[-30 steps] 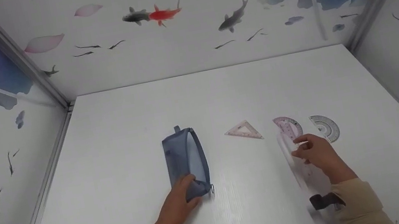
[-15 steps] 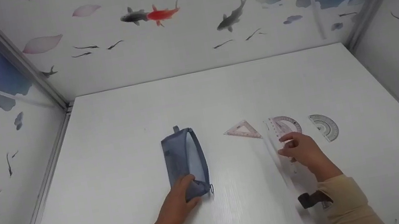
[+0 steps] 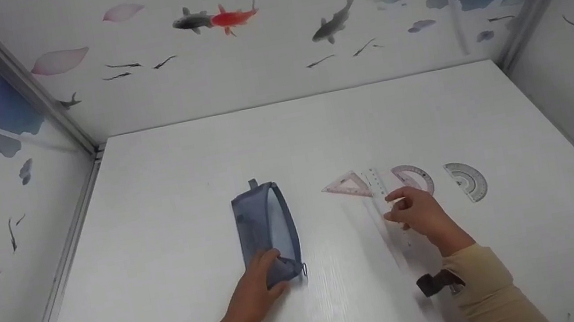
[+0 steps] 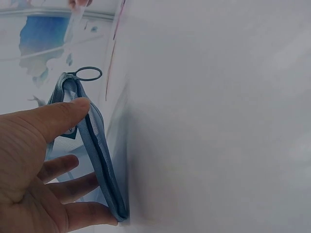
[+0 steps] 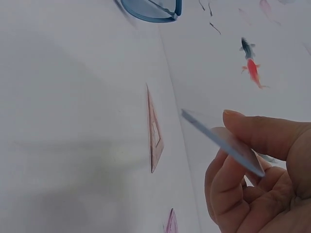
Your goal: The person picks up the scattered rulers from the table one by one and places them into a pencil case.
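Observation:
A blue mesh pencil pouch (image 3: 257, 225) lies on the white table with its zip gaping along the right side. My left hand (image 3: 255, 296) holds its near end; in the left wrist view the thumb hooks over the zip edge, near the ring pull (image 4: 88, 74), and the fingers lie along the other side. My right hand (image 3: 421, 217) pinches a clear straight ruler (image 3: 376, 183) between thumb and fingers, above the table. In the right wrist view the ruler (image 5: 223, 145) is seen nearly end-on. The ruler overlaps the right tip of a pink set square (image 3: 349, 185) in the head view.
Behind my right hand lies a pink protractor (image 3: 418, 173), partly covered by the hand. A clear protractor (image 3: 466, 181) lies farther right. White panels painted with fish (image 3: 333, 23) stand at the back and both sides of the table.
My right hand has carried the ruler leftward, from over the pink protractor to beside the set square. My left hand and the pouch have stayed in place.

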Tool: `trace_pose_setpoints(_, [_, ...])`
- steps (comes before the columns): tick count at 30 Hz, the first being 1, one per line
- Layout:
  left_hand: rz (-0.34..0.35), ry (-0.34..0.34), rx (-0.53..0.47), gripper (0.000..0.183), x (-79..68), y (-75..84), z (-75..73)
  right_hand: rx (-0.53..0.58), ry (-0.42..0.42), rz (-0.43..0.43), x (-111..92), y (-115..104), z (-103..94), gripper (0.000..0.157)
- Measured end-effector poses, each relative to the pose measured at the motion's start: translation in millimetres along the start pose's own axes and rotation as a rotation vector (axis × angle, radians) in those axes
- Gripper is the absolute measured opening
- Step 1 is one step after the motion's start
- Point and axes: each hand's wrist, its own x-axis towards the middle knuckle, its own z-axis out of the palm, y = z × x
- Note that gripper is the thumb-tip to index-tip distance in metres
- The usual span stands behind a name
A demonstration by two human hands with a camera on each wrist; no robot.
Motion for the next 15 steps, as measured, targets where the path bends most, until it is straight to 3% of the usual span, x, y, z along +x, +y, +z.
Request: trace_pose_setpoints(15, [0.050,0.033,0.006,0.059,-1.9,-0.3,-0.1,0.063,-0.061,-0.066,10.5,-9.6,20.4,0.037])
